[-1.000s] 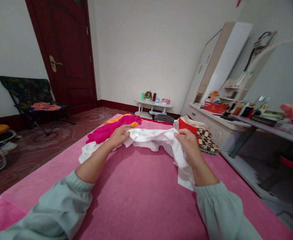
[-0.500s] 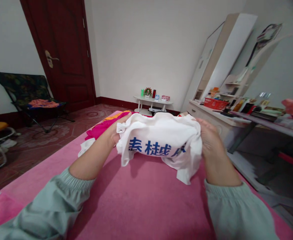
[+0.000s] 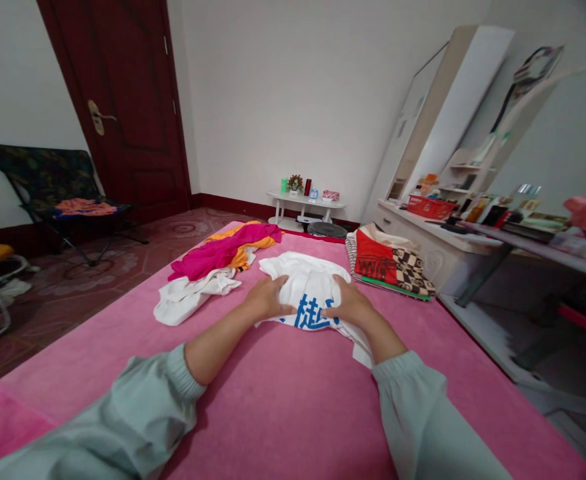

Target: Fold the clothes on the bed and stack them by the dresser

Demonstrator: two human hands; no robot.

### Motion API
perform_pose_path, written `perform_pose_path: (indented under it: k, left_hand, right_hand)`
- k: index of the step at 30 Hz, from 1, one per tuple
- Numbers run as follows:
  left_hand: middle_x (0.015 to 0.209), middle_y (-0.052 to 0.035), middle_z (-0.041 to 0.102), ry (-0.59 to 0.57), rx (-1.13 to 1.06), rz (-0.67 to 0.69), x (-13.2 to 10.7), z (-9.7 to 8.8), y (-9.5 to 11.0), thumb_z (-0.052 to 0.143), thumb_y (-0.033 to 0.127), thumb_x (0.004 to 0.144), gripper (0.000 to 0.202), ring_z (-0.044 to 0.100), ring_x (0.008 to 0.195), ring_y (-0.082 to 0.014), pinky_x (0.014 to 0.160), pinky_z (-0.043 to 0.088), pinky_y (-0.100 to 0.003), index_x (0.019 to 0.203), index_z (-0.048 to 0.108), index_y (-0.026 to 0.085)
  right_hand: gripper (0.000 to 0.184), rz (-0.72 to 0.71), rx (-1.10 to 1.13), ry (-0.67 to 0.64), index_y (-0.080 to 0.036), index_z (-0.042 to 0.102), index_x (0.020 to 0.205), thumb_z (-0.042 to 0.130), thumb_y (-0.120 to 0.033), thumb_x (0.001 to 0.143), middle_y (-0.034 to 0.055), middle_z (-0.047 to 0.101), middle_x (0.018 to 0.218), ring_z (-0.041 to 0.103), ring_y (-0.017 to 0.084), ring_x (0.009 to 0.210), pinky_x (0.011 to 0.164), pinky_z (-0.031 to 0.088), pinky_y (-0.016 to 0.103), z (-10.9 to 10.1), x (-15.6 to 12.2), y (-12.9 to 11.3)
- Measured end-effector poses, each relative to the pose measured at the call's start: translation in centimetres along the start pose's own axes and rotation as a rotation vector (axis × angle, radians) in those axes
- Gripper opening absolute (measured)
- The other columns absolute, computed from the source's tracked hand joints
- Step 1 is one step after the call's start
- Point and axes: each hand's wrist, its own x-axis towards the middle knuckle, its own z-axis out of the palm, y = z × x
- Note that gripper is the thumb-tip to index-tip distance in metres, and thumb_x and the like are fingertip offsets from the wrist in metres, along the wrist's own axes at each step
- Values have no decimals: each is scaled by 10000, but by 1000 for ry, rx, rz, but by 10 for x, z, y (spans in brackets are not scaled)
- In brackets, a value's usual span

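Note:
A white T-shirt (image 3: 309, 277) with large blue printed characters lies bunched on the pink bed cover (image 3: 293, 407). My left hand (image 3: 267, 300) grips its left side, thumb pointing inward over the cloth. On the right side, my right hand (image 3: 351, 303) holds the fabric in the same way, its thumb by the lettering. Folds run between the two hands, and a loose white edge hangs out beneath my right wrist. Some fingertips are hidden in the cloth.
Left of the shirt lie a white garment (image 3: 193, 297) and a magenta and orange heap (image 3: 227, 250). A folded clothes stack (image 3: 390, 263) sits at the right edge. Beyond stand a low white table (image 3: 305, 200), a folding chair (image 3: 67, 193) and a cluttered dresser (image 3: 453, 230).
The white T-shirt has come down from a raised, stretched-out hold onto the bed. My hands have moved closer together, and the folded stack at the right is now uncovered.

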Motion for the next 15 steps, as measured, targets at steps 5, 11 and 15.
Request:
perform_pose_path:
  k: [5,11,15]
  left_hand:
    - [1308,-152,579,96,-52,19,-2,11,4,704,446,664,746,541,1185,-333,976,421,-391,1337,533,174]
    - [848,6,715,78,-232,268,-21,-20,17,597,317,751,219,635,801,-205,741,470,-269,888,722,200]
    - [665,25,626,-45,-229,332,-73,-70,40,591,339,777,185,549,624,-142,557,384,-210,706,664,185]
  right_hand:
    - [615,-33,-32,78,-121,522,1299,625,-251,707,197,640,1162,610,322,1060,870,454,396,3,-11,-14]
    - [373,-162,258,59,-138,680,982,644,-207,618,93,715,920,647,270,840,755,496,348,-36,-28,-16]
    - [325,-263,404,-12,-180,707,925,682,-266,613,35,710,869,632,234,787,672,501,299,-85,-76,-22]
